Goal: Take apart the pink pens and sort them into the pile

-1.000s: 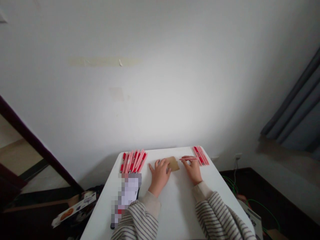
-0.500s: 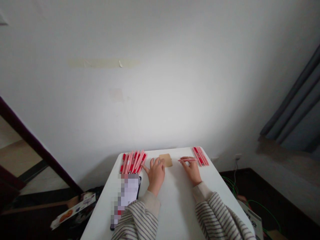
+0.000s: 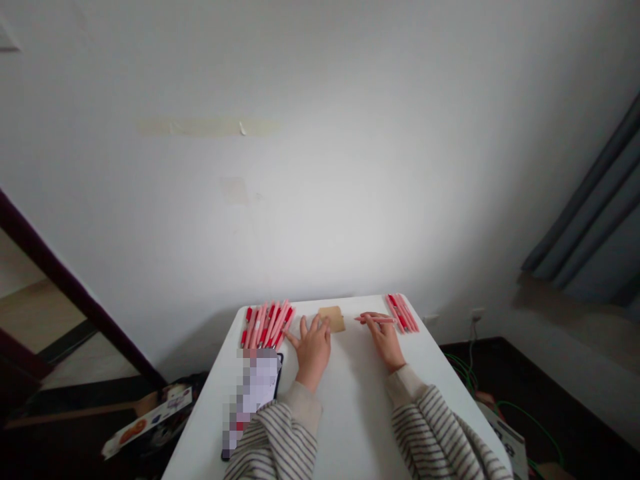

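Note:
My right hand [image 3: 383,337] is closed around a pink pen [image 3: 380,321], held nearly level above the table with its thin end pointing left. My left hand [image 3: 313,343] rests with fingers spread between a pile of pens and a small tan paper pad [image 3: 333,319]; its fingertips come up to the pad's left side. The pile of pink and red pens [image 3: 265,323] lies at the table's far left corner. At the far right corner, just past my right hand, several pink and red pens [image 3: 401,312] lie side by side in a row.
A phone [image 3: 257,387] with a blurred-out screen lies on the white table [image 3: 350,413], partly under my left sleeve. Behind stands a pale wall [image 3: 320,200]. Green cables [image 3: 465,370] and a wall socket [image 3: 477,313] are right of the table; boxes [image 3: 150,420] are on the left.
The pen in my right hand has shifted very slightly in the fingers, its tip a touch further left. My left hand stays in nearly the same place.

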`<move>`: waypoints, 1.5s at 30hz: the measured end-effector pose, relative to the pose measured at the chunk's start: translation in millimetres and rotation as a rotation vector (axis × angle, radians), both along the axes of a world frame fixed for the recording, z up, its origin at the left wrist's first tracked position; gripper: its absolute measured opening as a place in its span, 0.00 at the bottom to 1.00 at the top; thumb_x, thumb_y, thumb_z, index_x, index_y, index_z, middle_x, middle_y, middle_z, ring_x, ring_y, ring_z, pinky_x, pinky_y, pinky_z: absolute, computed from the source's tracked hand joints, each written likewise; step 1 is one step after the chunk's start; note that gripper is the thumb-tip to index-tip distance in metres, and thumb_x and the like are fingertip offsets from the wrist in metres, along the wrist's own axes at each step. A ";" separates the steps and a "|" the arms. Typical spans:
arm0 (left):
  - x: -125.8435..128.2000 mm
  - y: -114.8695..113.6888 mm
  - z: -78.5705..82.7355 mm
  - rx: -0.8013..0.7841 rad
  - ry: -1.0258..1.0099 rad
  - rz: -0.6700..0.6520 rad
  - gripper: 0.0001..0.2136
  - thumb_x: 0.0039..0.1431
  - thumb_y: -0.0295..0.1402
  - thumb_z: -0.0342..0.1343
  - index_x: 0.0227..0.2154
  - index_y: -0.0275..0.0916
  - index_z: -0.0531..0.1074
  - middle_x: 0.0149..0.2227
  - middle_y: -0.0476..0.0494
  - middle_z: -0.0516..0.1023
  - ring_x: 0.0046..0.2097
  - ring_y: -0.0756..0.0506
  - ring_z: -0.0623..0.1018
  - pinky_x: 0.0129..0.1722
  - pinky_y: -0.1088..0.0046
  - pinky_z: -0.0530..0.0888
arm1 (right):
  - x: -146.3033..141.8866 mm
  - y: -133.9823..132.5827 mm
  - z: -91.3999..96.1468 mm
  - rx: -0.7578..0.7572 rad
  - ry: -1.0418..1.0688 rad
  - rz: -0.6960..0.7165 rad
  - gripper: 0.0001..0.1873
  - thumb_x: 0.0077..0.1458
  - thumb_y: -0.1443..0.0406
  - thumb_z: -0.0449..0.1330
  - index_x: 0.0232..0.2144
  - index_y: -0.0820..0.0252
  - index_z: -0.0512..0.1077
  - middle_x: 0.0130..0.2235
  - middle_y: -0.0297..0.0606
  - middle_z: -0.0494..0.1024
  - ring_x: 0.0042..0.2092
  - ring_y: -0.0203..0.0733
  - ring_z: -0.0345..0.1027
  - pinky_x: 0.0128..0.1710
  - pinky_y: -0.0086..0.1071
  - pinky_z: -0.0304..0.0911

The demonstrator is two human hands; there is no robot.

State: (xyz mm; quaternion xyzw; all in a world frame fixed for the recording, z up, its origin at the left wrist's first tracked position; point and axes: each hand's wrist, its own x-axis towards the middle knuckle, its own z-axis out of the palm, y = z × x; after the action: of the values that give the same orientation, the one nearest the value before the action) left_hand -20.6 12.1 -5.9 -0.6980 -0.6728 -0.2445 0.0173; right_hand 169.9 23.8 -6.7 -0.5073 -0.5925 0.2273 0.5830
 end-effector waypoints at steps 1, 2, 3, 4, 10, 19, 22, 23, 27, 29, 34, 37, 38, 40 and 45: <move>0.0 0.3 -0.8 0.004 0.000 0.000 0.19 0.64 0.38 0.40 0.54 0.57 0.68 0.60 0.50 0.68 0.65 0.34 0.55 0.60 0.32 0.39 | -0.5 -0.4 0.5 -0.015 0.043 0.009 0.23 0.57 0.47 0.52 0.30 0.56 0.78 0.39 0.42 0.78 0.47 0.48 0.69 0.52 0.44 0.60; -0.1 0.5 -1.4 0.008 0.002 0.001 0.19 0.64 0.38 0.40 0.53 0.58 0.68 0.60 0.50 0.68 0.65 0.34 0.55 0.60 0.32 0.39 | -1.0 -0.6 0.6 -0.031 0.107 0.023 0.24 0.57 0.47 0.52 0.30 0.56 0.77 0.39 0.42 0.78 0.46 0.48 0.69 0.52 0.44 0.61; -0.1 0.4 -1.6 0.012 0.005 0.003 0.19 0.64 0.38 0.40 0.53 0.58 0.68 0.60 0.51 0.68 0.65 0.34 0.55 0.60 0.32 0.39 | -1.4 -0.6 0.3 -0.046 0.195 0.045 0.23 0.56 0.46 0.52 0.31 0.57 0.77 0.39 0.41 0.78 0.46 0.47 0.70 0.52 0.44 0.62; -0.2 0.0 -1.2 0.016 0.009 0.005 0.18 0.64 0.38 0.41 0.53 0.58 0.68 0.60 0.50 0.68 0.64 0.35 0.56 0.60 0.32 0.40 | -1.9 -0.3 -0.5 -0.060 0.303 0.073 0.23 0.55 0.47 0.53 0.31 0.57 0.76 0.39 0.41 0.78 0.45 0.47 0.70 0.51 0.44 0.64; 1.0 -5.9 7.5 0.037 0.032 0.008 0.18 0.62 0.38 0.46 0.54 0.56 0.68 0.60 0.47 0.67 0.62 0.35 0.58 0.61 0.34 0.43 | -1.7 5.2 -6.2 -0.135 0.820 0.185 0.15 0.51 0.52 0.58 0.31 0.56 0.75 0.37 0.40 0.77 0.40 0.45 0.72 0.43 0.44 0.71; 11.2 -12.3 7.6 0.045 -0.047 -0.082 0.14 0.58 0.40 0.52 0.47 0.53 0.73 0.56 0.46 0.70 0.60 0.35 0.60 0.60 0.33 0.47 | 2.9 -1.2 8.1 -0.164 0.878 0.330 0.21 0.53 0.45 0.53 0.32 0.54 0.71 0.29 0.35 0.71 0.26 0.37 0.62 0.29 0.36 0.65; 16.3 -16.0 9.0 0.006 -0.103 -0.144 0.12 0.57 0.41 0.54 0.45 0.55 0.74 0.54 0.48 0.71 0.59 0.37 0.61 0.61 0.36 0.48 | 5.1 -5.6 11.1 -0.164 0.895 0.382 0.34 0.54 0.37 0.38 0.26 0.55 0.68 0.31 0.40 0.72 0.28 0.39 0.63 0.30 0.38 0.64; 17.9 -17.4 9.7 -0.008 -0.121 -0.164 0.12 0.57 0.41 0.55 0.44 0.55 0.74 0.54 0.49 0.71 0.59 0.38 0.62 0.61 0.37 0.49 | 5.7 -6.5 11.2 -0.164 0.910 0.396 0.34 0.54 0.37 0.37 0.24 0.55 0.66 0.31 0.40 0.72 0.28 0.40 0.62 0.30 0.39 0.63; 22.3 -21.6 11.5 -0.023 -0.156 -0.227 0.12 0.56 0.41 0.56 0.43 0.57 0.75 0.53 0.50 0.72 0.59 0.39 0.62 0.62 0.38 0.46 | 7.3 -7.4 10.5 -0.164 0.884 0.406 0.30 0.54 0.39 0.40 0.18 0.54 0.59 0.28 0.38 0.69 0.27 0.40 0.60 0.31 0.39 0.62; 23.1 -22.4 11.6 -0.028 -0.161 -0.232 0.11 0.55 0.41 0.57 0.43 0.57 0.75 0.52 0.50 0.72 0.59 0.39 0.62 0.62 0.38 0.46 | 7.4 -7.9 11.3 -0.162 0.836 0.387 0.30 0.54 0.39 0.40 0.16 0.54 0.55 0.26 0.36 0.66 0.27 0.39 0.59 0.30 0.38 0.61; 23.2 -22.0 10.7 -0.022 -0.168 -0.220 0.11 0.54 0.41 0.58 0.42 0.56 0.76 0.52 0.49 0.73 0.58 0.39 0.63 0.61 0.38 0.46 | 3.8 -10.8 16.9 -0.219 1.080 0.442 0.31 0.53 0.38 0.46 0.17 0.56 0.55 0.27 0.33 0.66 0.26 0.35 0.56 0.30 0.35 0.61; 22.9 -21.3 9.6 -0.010 -0.174 -0.221 0.11 0.54 0.41 0.59 0.41 0.57 0.76 0.52 0.50 0.73 0.58 0.38 0.63 0.61 0.37 0.47 | 0.7 -9.9 18.1 -0.251 1.225 0.484 0.31 0.51 0.37 0.50 0.19 0.57 0.58 0.27 0.32 0.66 0.25 0.33 0.55 0.28 0.33 0.60; 22.8 -21.0 9.3 -0.007 -0.177 -0.223 0.11 0.54 0.41 0.59 0.41 0.57 0.76 0.52 0.50 0.73 0.58 0.38 0.63 0.61 0.36 0.47 | -0.2 -8.8 17.4 -0.257 1.235 0.482 0.31 0.50 0.37 0.50 0.19 0.57 0.60 0.27 0.31 0.65 0.24 0.33 0.54 0.27 0.32 0.60; 22.6 -20.3 8.8 0.000 -0.189 -0.224 0.11 0.54 0.41 0.59 0.41 0.57 0.76 0.52 0.50 0.73 0.58 0.38 0.63 0.61 0.36 0.47 | -1.8 -5.9 14.7 -0.261 1.207 0.449 0.30 0.50 0.37 0.53 0.22 0.57 0.64 0.27 0.30 0.64 0.23 0.31 0.53 0.25 0.30 0.58; 21.9 -18.7 11.2 0.015 -0.216 -0.191 0.11 0.54 0.39 0.59 0.41 0.56 0.76 0.52 0.50 0.73 0.58 0.39 0.63 0.61 0.36 0.46 | -4.1 -1.6 5.1 -0.224 0.904 0.261 0.27 0.48 0.43 0.60 0.40 0.57 0.73 0.29 0.30 0.65 0.24 0.30 0.52 0.21 0.27 0.53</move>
State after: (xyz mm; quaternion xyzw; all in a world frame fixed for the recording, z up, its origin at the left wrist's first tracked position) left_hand 1.3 -6.6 5.3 -0.7283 -0.5996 -0.3236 -0.0733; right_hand 165.9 22.2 -1.6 -0.3387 -0.3105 0.5586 0.6905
